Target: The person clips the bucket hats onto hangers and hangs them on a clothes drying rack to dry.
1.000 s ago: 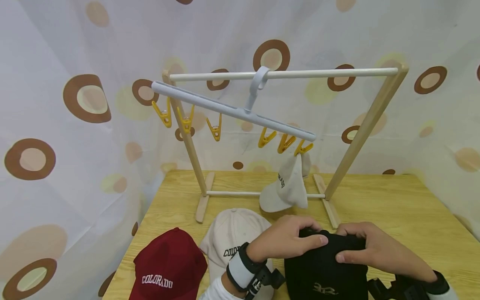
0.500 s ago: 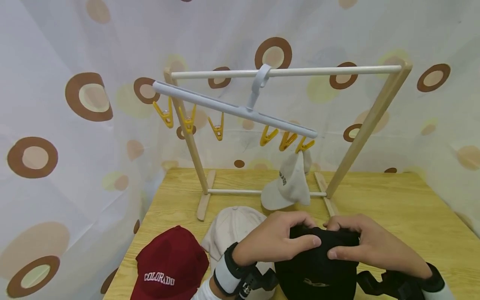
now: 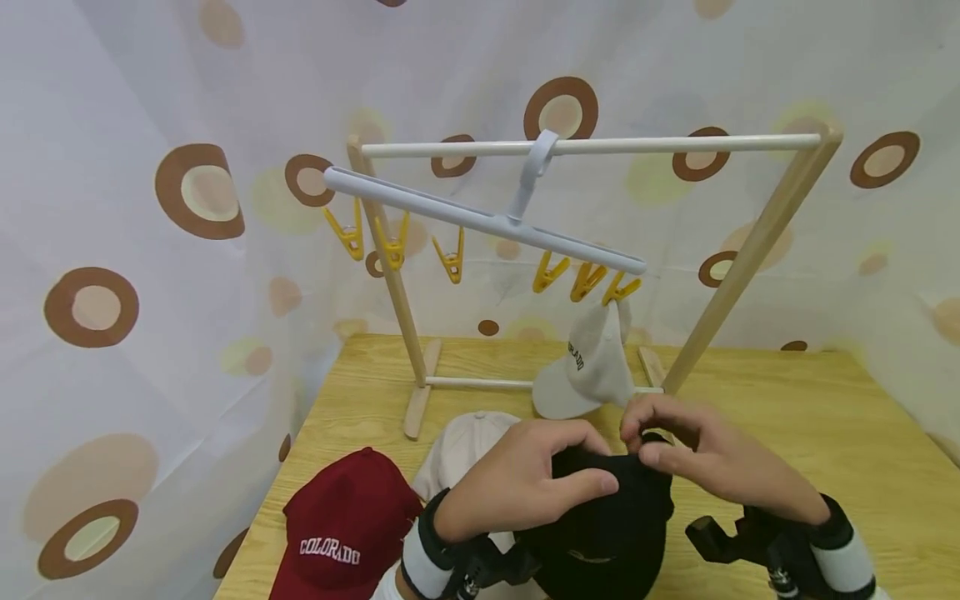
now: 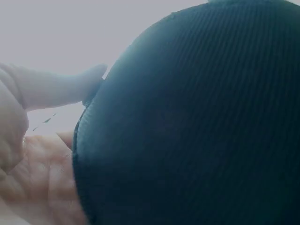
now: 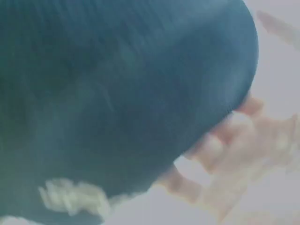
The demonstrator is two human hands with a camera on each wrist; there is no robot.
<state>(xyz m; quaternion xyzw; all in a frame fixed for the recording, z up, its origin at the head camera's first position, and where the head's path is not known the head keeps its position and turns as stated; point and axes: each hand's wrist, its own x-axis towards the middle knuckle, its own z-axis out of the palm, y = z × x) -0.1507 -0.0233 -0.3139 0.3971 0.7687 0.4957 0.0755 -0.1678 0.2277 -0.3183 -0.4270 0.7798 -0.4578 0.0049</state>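
Observation:
A black cap (image 3: 607, 533) with a small light emblem is held between both hands near the table's front. My left hand (image 3: 528, 479) grips its left side, thumb over the fabric; in the left wrist view the dark ribbed cloth (image 4: 187, 117) covers most of the picture. At the cap's far right edge, my right hand (image 3: 712, 454) pinches a small black piece of it between thumb and fingers. A pale light mark (image 5: 75, 197) shows on the cap in the blurred right wrist view. Left of the cap lie a red cap (image 3: 348, 517) and a cream cap (image 3: 468, 446), the latter partly hidden by my left arm.
Behind the hands stands a wooden rack (image 3: 757, 250) with a white top bar (image 3: 675, 144). From it hangs a tilted pale hanger (image 3: 480, 218) with several yellow clips (image 3: 452, 260). A light cap (image 3: 592, 367) hangs from the clip at its right end. Everything stands on a wooden table (image 3: 787, 417).
Both hands and the black cap have shifted left. My right hand has moved from the cap's right side up to its far edge, where it now pinches. The view has turned slightly.

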